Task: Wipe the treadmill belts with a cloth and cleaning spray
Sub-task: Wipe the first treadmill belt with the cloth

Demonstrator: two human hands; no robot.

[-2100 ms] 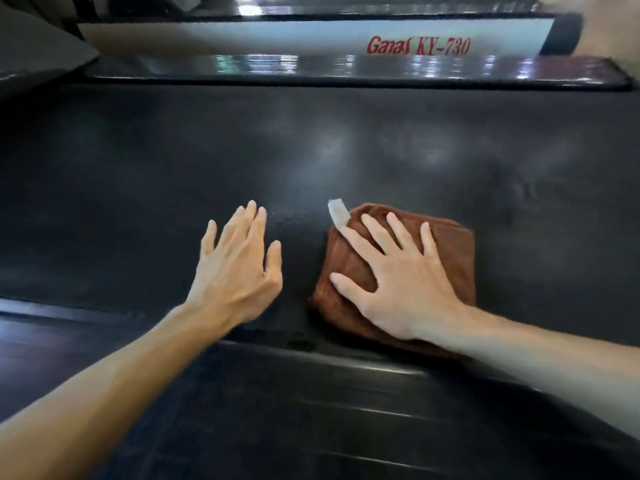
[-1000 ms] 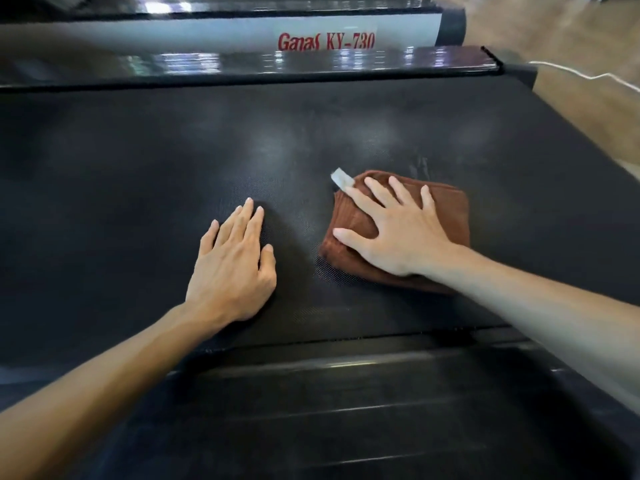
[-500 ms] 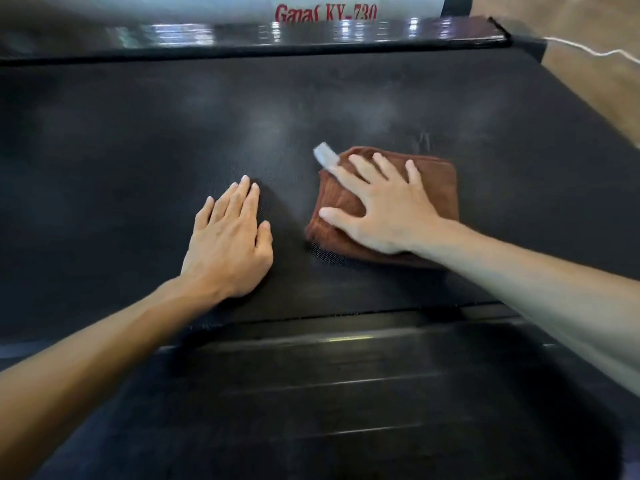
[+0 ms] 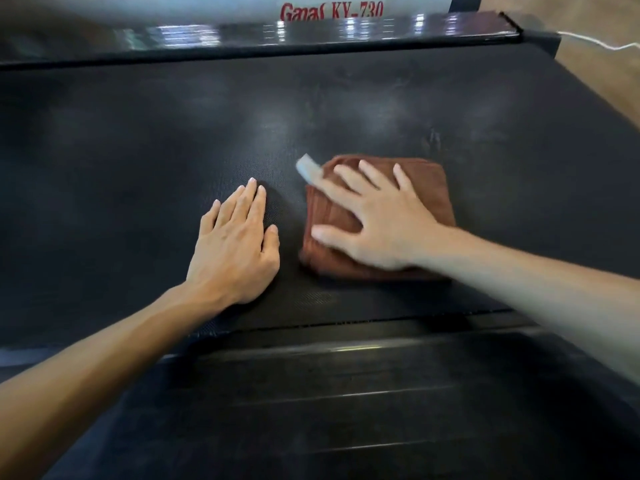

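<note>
Cloth: brown, folded to a thick pad, lying flat on the treadmill belt, right of centre in the head view. White care tag sticks out at its far-left corner.

Right hand lies palm-down on the cloth, fingers straight and spread wide, pressing rather than gripping. Its outline and the tag are smeared, so the hand is mid-stroke.

Change over the last two seconds: the cloth sits farther from the belt's near edge than it did, with a wider strip of bare belt now showing behind the wrist. Most of the apparent drift looks like head motion, though; the logo panel has slid up to the frame's top edge. Actual cloth travel is probably short. Fold and tag position unchanged, so the pad is holding together under pressure.

Left hand is flat on bare belt just beside the cloth, not touching it, fingers straight and close together. It has kept its place relative to the cloth throughout, bracing.

Belt surface: faint pale patches beyond the cloth; glare or damp film, cannot tell at this sharpness.

Reading: wiping is under way on this one patch. Left stretch and far edge by the glossy side rail look yet to be covered. No spray bottle in view. White cable on the floor, far right.
</note>
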